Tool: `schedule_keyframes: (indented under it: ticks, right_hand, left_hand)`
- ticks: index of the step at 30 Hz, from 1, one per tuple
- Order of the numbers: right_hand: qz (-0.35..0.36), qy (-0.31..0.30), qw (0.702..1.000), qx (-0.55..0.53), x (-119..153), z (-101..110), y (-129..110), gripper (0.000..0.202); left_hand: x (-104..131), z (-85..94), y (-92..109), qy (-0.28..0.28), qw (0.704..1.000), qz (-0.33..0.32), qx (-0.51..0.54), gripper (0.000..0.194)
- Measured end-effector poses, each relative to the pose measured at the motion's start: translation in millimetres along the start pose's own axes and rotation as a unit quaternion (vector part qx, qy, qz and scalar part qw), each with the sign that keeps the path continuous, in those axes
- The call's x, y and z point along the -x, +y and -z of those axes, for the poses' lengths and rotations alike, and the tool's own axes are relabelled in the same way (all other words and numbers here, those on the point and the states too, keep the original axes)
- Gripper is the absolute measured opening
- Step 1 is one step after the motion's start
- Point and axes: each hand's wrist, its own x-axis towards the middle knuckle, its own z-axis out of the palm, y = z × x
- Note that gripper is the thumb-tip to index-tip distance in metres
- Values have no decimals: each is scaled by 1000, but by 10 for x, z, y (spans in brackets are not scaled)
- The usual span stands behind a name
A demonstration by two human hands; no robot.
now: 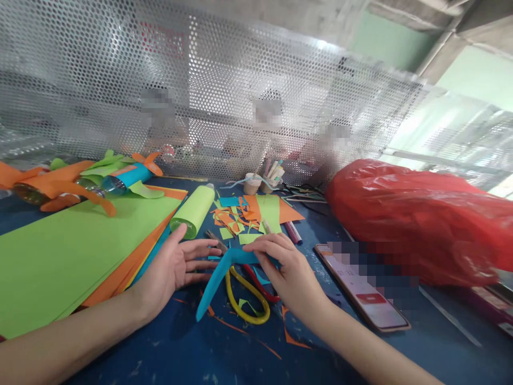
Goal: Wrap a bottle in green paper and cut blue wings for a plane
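My right hand point(286, 262) pinches a bent blue strip point(218, 272), possibly paper or foam, near its right end. The strip's other arm slopes down to a rounded tip. My left hand point(176, 267) is open just left of the strip, palm turned toward it and fingers spread. Below the strip lies a pair of scissors point(256, 315) with a yellow and a red handle loop. Their blades point away and are partly covered. Beyond my left hand, a bottle wrapped in light green paper point(195, 208) lies on its side.
Green and orange sheets point(80, 251) are stacked at left, with wrapped bottles point(132, 176) behind. Paper scraps point(236, 219), a marker point(294, 232) and cups of pens point(252, 184) sit mid-table. A phone point(360, 289) and red plastic bag point(412, 214) lie right. People show behind perforated metal point(224, 80).
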Motion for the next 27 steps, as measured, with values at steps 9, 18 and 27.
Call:
schedule_keyframes:
  ticks: [9,18,27]
  right_hand:
    - [-31,20,998,-44,62,-5,-103,13]
    - [-143,-62,979,133,56,-43,-24,17]
    - [-139,-228,903,336,117,-174,-259,21]
  left_hand:
    - [-6,-4,-13,-77,948,-60,-302,40]
    - [-5,-2,126,-22,971,-67,-228,39]
    - [-90,139,195,46,942,-134,-303,25]
